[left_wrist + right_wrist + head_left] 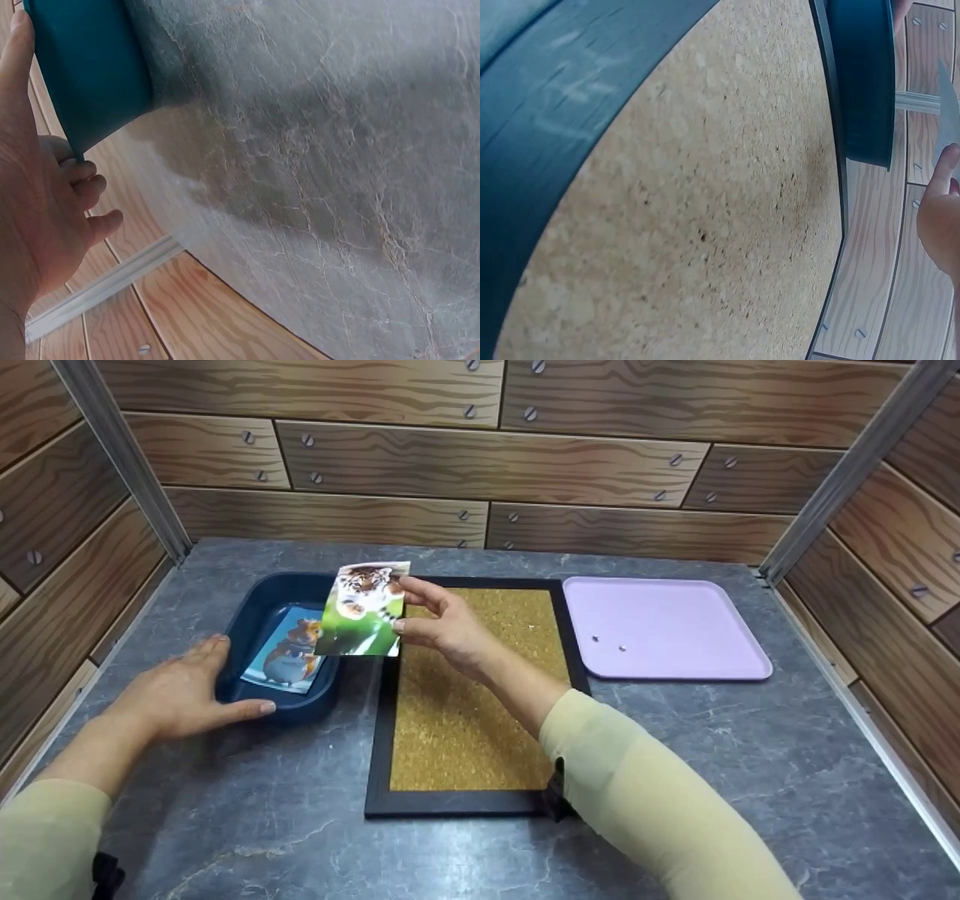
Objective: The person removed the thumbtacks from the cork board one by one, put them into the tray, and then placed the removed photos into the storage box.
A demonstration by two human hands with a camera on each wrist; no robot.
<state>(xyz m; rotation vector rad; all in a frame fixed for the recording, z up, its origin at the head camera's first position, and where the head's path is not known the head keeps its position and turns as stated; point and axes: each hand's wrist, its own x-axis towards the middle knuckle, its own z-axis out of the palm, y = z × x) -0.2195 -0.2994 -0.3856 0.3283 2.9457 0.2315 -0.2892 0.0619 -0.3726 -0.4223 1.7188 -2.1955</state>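
My right hand [450, 630] pinches the right edge of a picture card [360, 615] between thumb and fingers. A tiger on a green ground is printed on it. The card hangs over the gap between a dark blue tray [322, 701] and a black-framed cork board [480, 735]. In the right wrist view, the card [946, 120] shows at the right edge. Inside the tray lies a second card [289, 652] with a cartoon animal on blue. My left hand [180, 690] rests against the tray's near left corner, thumb stretched along the front side and fingers at the left rim.
To the right of the cork board sits a lilac tray [675, 630]. Two small metallic pieces [622, 648] lie near its left edge. Wood-patterned walls [450, 457] enclose the grey marbled table [262, 840] at the back and both sides.
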